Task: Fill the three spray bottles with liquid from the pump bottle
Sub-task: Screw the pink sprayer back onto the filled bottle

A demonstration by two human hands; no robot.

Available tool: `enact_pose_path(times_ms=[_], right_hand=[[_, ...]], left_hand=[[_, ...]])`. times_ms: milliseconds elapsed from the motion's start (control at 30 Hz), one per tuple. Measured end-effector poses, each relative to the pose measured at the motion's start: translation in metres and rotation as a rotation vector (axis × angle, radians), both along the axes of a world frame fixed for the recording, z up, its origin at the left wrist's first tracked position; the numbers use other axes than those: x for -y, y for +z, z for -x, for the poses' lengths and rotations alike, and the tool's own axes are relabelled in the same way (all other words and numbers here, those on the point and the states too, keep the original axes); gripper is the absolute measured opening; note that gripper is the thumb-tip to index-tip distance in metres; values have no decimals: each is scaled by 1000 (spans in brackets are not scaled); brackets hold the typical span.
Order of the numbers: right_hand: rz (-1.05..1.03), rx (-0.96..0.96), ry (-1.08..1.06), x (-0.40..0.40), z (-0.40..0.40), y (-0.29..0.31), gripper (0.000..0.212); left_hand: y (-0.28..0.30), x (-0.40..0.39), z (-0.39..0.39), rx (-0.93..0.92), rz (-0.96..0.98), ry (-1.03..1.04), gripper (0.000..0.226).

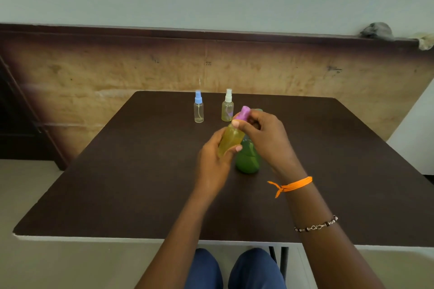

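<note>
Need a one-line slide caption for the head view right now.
Left hand holds the yellow-filled spray bottle while right hand grips its pink cap.

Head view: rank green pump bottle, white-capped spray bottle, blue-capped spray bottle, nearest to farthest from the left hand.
From the left hand:
1. Green pump bottle: just to its right, partly behind the hands.
2. White-capped spray bottle: farther back on the table, slightly right.
3. Blue-capped spray bottle: back row, left of the white-capped one; farthest by a small margin.
</note>
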State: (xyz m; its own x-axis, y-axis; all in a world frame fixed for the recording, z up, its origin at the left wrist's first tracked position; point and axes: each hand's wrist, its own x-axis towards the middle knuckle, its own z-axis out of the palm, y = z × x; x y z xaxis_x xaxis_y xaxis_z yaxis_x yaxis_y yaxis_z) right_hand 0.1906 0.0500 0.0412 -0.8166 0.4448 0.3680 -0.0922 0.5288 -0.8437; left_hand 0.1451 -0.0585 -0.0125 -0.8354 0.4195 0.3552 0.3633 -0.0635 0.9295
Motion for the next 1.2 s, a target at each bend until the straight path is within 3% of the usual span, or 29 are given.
enact_pose_path(times_ms=[167, 333, 467, 667, 867, 1200], right_hand=[[-21, 60, 115, -8, 0, 10, 22], [2, -118, 81, -24, 13, 37, 22], [33, -197, -37, -57, 39, 48, 21], [-93, 1, -208, -127, 96, 4, 26], [-263, 232, -275, -159, 144, -53, 31], [-259, 296, -301, -171, 182, -80, 31]], left_hand=[[16, -7, 4, 34, -120, 15, 38], [38, -15, 22, 1, -174, -74, 53], [32, -22, 43, 98, -80, 39, 34], [-4, -36, 71, 167, 155, 101, 16], [-21, -48, 86, 194, 186, 93, 13], [-27, -53, 94, 223, 120, 42, 16]])
